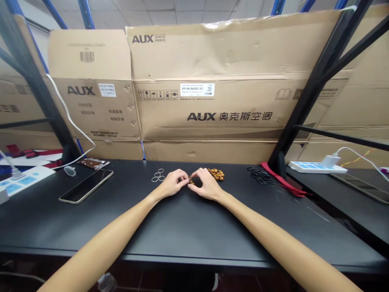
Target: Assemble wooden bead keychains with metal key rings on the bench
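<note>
My left hand [173, 183] and my right hand [206, 184] meet over the middle of the black table. Between their fingertips is a short piece of brown beads [191, 181], small and partly covered by the fingers. Both hands pinch at it, thumbs and fingers drawn in. Just behind my right hand lies a bunch of shiny brown beads [217, 174]; whether it joins the pinched piece is hidden. Several silver rings [158, 176] lie flat to the left of my left hand. Farther right sits a pile of black loops [261, 177].
A phone [86, 186] and a white power strip [27, 180] lie on the left, near a small brown packet [92, 163]. A red strap [284, 181] runs by the right rack post. Large cardboard panels [231, 52] close off the back.
</note>
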`<act>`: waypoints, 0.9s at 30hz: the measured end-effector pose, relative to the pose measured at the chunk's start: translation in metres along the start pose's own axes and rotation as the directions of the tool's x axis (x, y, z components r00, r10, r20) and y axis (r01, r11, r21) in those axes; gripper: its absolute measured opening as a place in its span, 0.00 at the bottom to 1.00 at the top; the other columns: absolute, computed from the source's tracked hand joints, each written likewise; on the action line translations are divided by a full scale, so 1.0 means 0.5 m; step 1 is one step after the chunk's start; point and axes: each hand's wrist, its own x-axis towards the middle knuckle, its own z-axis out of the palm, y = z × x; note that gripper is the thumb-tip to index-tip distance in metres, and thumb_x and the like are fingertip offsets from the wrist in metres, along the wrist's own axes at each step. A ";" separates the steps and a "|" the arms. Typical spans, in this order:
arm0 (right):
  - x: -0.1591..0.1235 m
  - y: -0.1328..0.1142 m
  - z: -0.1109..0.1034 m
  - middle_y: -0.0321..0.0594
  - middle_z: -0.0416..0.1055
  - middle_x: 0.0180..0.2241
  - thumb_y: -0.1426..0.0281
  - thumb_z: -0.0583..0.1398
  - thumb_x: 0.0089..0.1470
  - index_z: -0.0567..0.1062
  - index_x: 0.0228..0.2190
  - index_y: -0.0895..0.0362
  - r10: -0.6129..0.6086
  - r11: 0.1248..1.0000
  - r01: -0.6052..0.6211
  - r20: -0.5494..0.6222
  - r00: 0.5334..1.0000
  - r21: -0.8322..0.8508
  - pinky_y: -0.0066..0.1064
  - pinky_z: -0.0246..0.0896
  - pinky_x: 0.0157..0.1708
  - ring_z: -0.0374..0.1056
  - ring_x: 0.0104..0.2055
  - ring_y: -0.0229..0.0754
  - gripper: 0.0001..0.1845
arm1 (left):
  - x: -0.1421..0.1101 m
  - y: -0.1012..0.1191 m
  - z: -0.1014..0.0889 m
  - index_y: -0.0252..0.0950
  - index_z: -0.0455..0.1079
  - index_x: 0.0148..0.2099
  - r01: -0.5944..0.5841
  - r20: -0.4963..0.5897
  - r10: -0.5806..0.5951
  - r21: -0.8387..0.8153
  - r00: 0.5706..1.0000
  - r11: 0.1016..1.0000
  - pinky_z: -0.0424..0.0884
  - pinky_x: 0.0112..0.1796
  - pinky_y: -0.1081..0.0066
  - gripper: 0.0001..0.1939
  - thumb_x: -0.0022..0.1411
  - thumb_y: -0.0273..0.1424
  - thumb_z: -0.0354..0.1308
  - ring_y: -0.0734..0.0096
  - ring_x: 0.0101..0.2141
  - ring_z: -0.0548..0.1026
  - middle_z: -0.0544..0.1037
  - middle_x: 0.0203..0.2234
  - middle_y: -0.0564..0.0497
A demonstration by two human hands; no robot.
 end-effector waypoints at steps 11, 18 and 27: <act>0.000 0.027 0.012 0.43 0.68 0.33 0.68 0.58 0.55 0.72 0.30 0.56 0.029 0.995 -0.024 0.042 0.999 -0.100 0.37 0.58 0.41 0.61 0.37 0.45 0.05 | -0.004 -0.002 -0.005 0.37 0.74 0.33 -0.051 0.058 0.048 0.043 0.997 0.998 0.69 0.38 0.70 0.08 0.59 0.34 0.56 0.69 0.37 0.73 0.73 0.39 0.48; 0.002 0.018 0.007 0.42 0.69 0.33 0.69 0.57 0.56 0.71 0.32 0.56 -0.044 0.999 0.044 0.018 0.999 0.017 0.37 0.58 0.41 0.61 0.38 0.44 0.03 | -0.004 -0.008 -0.001 0.36 0.73 0.31 -0.018 0.085 0.008 0.115 0.996 0.993 0.68 0.45 0.67 0.10 0.59 0.37 0.56 0.65 0.42 0.72 0.72 0.41 0.47; 0.002 0.008 0.005 0.40 0.69 0.32 0.70 0.57 0.56 0.70 0.33 0.55 -0.080 0.994 0.080 0.007 0.997 0.071 0.35 0.59 0.39 0.61 0.36 0.43 0.02 | -0.002 -0.009 0.004 0.36 0.73 0.32 0.028 0.060 -0.035 0.114 0.998 0.993 0.68 0.45 0.65 0.10 0.61 0.35 0.54 0.65 0.42 0.72 0.71 0.43 0.47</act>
